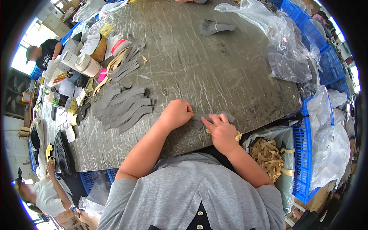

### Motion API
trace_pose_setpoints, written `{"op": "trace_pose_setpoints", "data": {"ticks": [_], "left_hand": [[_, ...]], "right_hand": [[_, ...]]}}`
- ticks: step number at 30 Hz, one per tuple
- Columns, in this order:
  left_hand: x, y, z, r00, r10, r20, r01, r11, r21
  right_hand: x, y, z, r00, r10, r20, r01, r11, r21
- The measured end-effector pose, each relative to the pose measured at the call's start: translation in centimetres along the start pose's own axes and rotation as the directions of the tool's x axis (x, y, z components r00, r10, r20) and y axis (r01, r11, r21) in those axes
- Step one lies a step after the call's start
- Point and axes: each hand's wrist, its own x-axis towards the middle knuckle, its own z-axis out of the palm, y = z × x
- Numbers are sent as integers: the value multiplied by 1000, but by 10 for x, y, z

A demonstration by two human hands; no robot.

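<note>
A dark grey curved flat piece point(197, 124) lies on the table near its front edge, between my hands and partly under them. My left hand point(175, 114) is closed, its fingers pinched at the left end of that piece. Over the piece's right part rests my right hand point(223, 133), fingers apart and pressing down on it. A small tan strip point(238, 136) shows beside the right hand. Left of my left forearm, several similar grey curved pieces point(128, 109) lie overlapping in a loose pile.
A tied grey bundle point(217, 27) lies at the far side. Clear plastic bags point(287, 57) cover the far right corner. Tan strips point(266, 157) fill a lined blue crate point(303, 145) at the right front. Cups point(88, 65) and papers crowd the left. Two people are at the left.
</note>
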Motion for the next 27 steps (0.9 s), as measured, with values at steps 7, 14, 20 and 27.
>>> {"op": "trace_pose_setpoints", "data": {"ticks": [7,14,20,27], "left_hand": [[5,-4,-18,997,-17,-69,20,999,49],[-2,1,2,995,87,-44,-84,995,59],[-26,-1,-40,982,-85,-167,32,955,-295],[-126,-85,-133,786,-418,-456,306,903,-301]], "right_hand": [[1,-3,1,1000,16,14,-16,1000,-10],[-4,1,6,984,43,-173,-30,996,80],[-7,-4,-2,949,50,-311,27,971,239],[3,-15,-14,941,292,-171,-155,822,548]]}}
